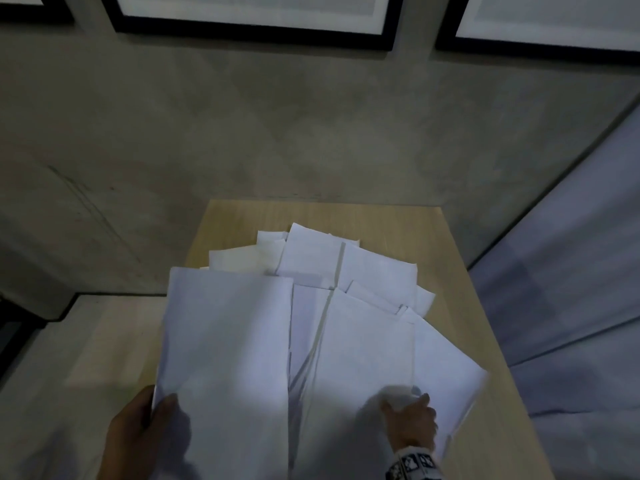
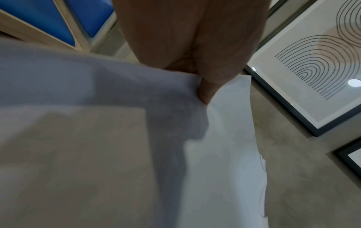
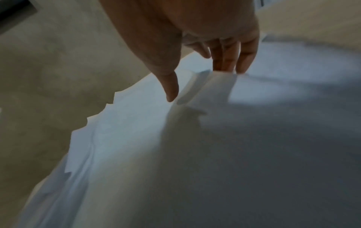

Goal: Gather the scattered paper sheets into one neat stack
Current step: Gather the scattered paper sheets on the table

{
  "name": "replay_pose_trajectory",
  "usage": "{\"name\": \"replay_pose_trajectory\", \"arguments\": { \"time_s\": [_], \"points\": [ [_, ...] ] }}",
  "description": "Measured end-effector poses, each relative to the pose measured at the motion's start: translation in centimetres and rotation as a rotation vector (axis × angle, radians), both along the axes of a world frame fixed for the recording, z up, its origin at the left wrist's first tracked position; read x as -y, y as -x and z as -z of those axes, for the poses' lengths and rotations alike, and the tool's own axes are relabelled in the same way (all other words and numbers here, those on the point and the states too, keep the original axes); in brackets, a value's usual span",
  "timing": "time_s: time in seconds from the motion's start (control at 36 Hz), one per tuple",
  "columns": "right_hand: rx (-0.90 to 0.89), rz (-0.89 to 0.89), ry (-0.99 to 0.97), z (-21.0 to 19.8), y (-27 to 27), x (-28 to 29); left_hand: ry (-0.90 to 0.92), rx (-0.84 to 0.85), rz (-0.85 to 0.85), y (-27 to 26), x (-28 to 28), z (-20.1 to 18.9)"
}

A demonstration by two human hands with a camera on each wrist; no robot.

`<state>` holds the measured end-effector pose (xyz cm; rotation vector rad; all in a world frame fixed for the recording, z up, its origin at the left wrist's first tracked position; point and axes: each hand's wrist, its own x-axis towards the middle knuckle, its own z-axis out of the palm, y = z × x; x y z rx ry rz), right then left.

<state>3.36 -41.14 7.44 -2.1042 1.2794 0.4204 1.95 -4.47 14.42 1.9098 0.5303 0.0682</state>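
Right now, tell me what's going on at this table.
A person is gathering loose white paper sheets on a small wooden table. The left hand pinches the near corner of one bundle, and the right hand grips another. More sheets lie fanned and overlapping behind them, so there's no neat stack yet.

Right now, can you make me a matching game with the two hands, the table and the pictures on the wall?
Things:
1. left hand
2. right hand
3. table
4. framed pictures

States:
A. hang on the grey wall
B. pinches the near edge of a sheet lifted at the table's left side
C. lies under the scattered paper sheets
D. gathers a bunched fold in the sheets

Pairs: 1-B, 2-D, 3-C, 4-A
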Motion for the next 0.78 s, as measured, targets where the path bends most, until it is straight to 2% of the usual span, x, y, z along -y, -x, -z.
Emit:
{"name": "replay_pose_trajectory", "arguments": {
  "time_s": [0.17, 0.25, 0.31, 0.42, 0.5, 0.58, 0.67, 0.78],
  "points": [
    [-0.067, 0.077, -0.079, 0.1, -2.3, -2.9, 0.077, 0.010, -0.011, 0.7, 3.7, -2.3],
    [-0.013, 0.090, -0.123, 0.6, -2.7, -2.8, 0.135, 0.036, -0.059, 0.9, 4.3, -1.9],
    [0.027, 0.072, -0.152, 1.3, -2.7, -2.3, 0.153, 0.043, -0.075, 1.0, 4.6, -1.9],
    [-0.001, -0.019, -0.176, 1.5, -2.6, -1.2, 0.196, 0.053, -0.088, 1.1, 4.7, -1.7],
    [0.023, -0.066, -0.134, 0.8, -1.9, -0.2, 0.205, 0.038, -0.104, 1.3, 4.6, -0.7],
    [0.040, -0.059, -0.008, 1.0, -0.4, 1.8, 0.142, 0.027, -0.138, 1.3, 4.5, 0.0],
    [-0.007, 0.043, 0.147, 1.0, 1.1, 4.3, 0.189, 0.028, -0.122, 1.2, 4.9, -0.5],
    [-0.051, 0.123, 0.147, 1.8, 2.0, 6.5, 0.230, 0.045, -0.070, 0.8, 5.2, -0.9]
  ]
}}
